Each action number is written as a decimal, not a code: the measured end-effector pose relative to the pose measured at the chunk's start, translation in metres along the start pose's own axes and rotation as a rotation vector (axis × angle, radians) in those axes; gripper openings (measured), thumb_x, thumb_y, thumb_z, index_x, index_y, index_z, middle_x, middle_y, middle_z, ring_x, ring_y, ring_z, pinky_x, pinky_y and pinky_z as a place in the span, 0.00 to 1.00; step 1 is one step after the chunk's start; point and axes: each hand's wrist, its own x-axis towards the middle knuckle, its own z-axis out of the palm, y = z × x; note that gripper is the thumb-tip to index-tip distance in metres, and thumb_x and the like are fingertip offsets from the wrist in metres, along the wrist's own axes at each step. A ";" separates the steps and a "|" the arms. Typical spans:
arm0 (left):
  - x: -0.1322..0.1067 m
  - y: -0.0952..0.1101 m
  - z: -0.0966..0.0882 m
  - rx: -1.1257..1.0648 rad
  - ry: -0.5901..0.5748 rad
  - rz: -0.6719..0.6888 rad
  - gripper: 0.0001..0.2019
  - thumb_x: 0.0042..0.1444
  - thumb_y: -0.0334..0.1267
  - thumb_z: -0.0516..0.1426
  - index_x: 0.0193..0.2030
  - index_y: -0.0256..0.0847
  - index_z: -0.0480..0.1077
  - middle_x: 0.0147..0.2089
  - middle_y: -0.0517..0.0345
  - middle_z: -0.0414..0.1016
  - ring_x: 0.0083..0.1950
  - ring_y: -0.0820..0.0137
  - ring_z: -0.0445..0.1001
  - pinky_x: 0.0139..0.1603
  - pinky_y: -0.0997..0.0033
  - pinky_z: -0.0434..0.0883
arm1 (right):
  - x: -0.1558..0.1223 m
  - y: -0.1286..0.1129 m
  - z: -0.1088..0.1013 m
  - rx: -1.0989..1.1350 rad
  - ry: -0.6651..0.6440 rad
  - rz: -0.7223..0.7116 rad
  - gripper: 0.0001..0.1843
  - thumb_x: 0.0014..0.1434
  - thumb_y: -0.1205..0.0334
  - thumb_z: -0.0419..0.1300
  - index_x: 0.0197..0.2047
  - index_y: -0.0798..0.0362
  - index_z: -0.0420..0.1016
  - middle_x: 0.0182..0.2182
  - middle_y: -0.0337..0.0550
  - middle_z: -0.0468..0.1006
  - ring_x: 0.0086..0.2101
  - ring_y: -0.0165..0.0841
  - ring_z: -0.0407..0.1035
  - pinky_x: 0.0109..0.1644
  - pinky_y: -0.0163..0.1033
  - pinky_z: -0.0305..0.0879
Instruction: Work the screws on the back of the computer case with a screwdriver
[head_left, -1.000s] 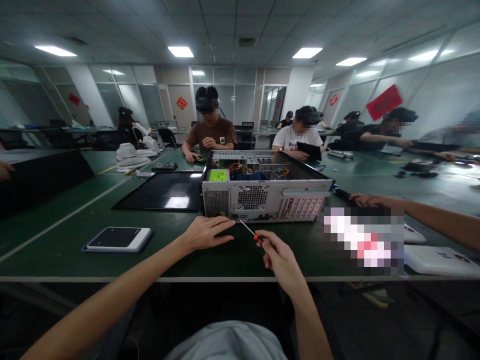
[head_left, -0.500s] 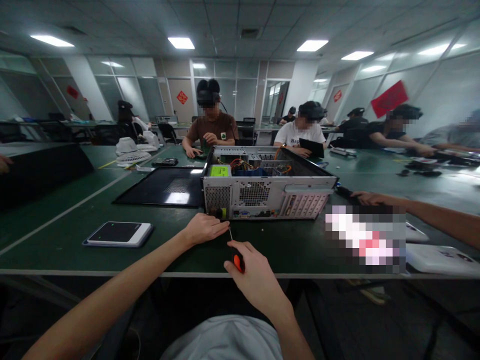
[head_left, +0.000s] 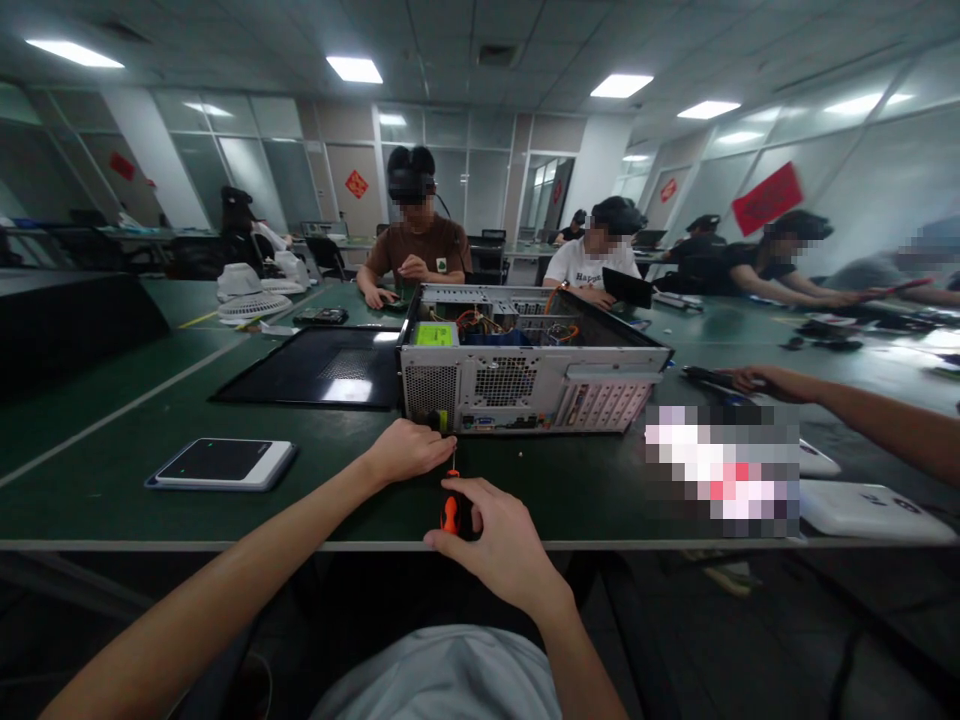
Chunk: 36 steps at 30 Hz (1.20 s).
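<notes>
- Right hand: fingers closed around the orange handle of the screwdriver, just above the front edge of the bench.
- The shaft points away from the body toward the rear panel of the computer case. This hold likely lines the tip up with the lower left corner.
- Left hand: fingers curled at that corner, touching or just beside the tip, probably to steady it. Whether they grip anything cannot be told.
- Side panel: lies flat, left of the case.

Glass partition walls and bright ceiling light panels surround long green worktops; red signs hang on the glass.
</notes>
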 end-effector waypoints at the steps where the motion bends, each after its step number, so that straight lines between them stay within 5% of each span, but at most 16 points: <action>1: 0.000 0.000 0.000 -0.005 -0.001 -0.006 0.14 0.71 0.36 0.52 0.40 0.37 0.78 0.25 0.59 0.77 0.24 0.73 0.74 0.24 0.75 0.65 | 0.001 0.001 0.000 -0.001 0.006 -0.005 0.31 0.54 0.48 0.74 0.59 0.49 0.78 0.41 0.43 0.81 0.36 0.36 0.73 0.45 0.41 0.68; 10: 0.002 -0.001 -0.002 0.012 0.041 -0.025 0.16 0.72 0.37 0.51 0.40 0.38 0.79 0.25 0.60 0.78 0.24 0.72 0.75 0.22 0.71 0.64 | 0.002 0.000 -0.002 -0.027 0.007 -0.017 0.28 0.53 0.53 0.74 0.56 0.50 0.77 0.26 0.33 0.77 0.27 0.33 0.71 0.40 0.39 0.65; 18: 0.003 0.000 -0.001 0.007 -0.033 -0.075 0.15 0.72 0.38 0.52 0.38 0.38 0.78 0.27 0.57 0.78 0.29 0.70 0.75 0.26 0.73 0.67 | -0.001 0.006 -0.011 -0.032 -0.021 0.039 0.24 0.53 0.58 0.74 0.50 0.50 0.73 0.22 0.29 0.74 0.24 0.32 0.71 0.39 0.38 0.65; 21: 0.006 0.001 -0.005 0.036 -0.057 -0.065 0.12 0.71 0.37 0.54 0.41 0.38 0.78 0.31 0.54 0.78 0.37 0.67 0.76 0.33 0.73 0.72 | -0.002 0.015 -0.011 0.052 -0.008 -0.030 0.20 0.53 0.56 0.75 0.46 0.49 0.76 0.32 0.36 0.82 0.24 0.29 0.71 0.37 0.36 0.67; 25: 0.015 0.003 -0.010 0.056 -0.091 0.014 0.13 0.68 0.31 0.55 0.55 0.39 0.75 0.51 0.47 0.80 0.58 0.60 0.75 0.59 0.58 0.73 | -0.001 0.027 -0.007 0.156 0.013 -0.137 0.18 0.55 0.52 0.74 0.47 0.46 0.83 0.58 0.48 0.79 0.25 0.26 0.71 0.34 0.37 0.71; 30: 0.035 0.005 -0.009 0.074 -0.163 0.007 0.34 0.59 0.34 0.62 0.73 0.37 0.60 0.77 0.42 0.56 0.79 0.52 0.50 0.77 0.45 0.51 | 0.002 0.033 -0.005 0.254 0.028 -0.092 0.29 0.49 0.54 0.77 0.54 0.46 0.79 0.52 0.46 0.83 0.29 0.28 0.73 0.34 0.36 0.71; 36: 0.052 0.008 0.004 0.102 -0.228 -0.029 0.40 0.58 0.33 0.61 0.77 0.44 0.53 0.81 0.50 0.41 0.81 0.53 0.39 0.79 0.41 0.43 | 0.005 0.029 -0.010 0.331 0.044 -0.218 0.15 0.55 0.58 0.74 0.46 0.47 0.84 0.57 0.47 0.76 0.46 0.35 0.75 0.48 0.40 0.73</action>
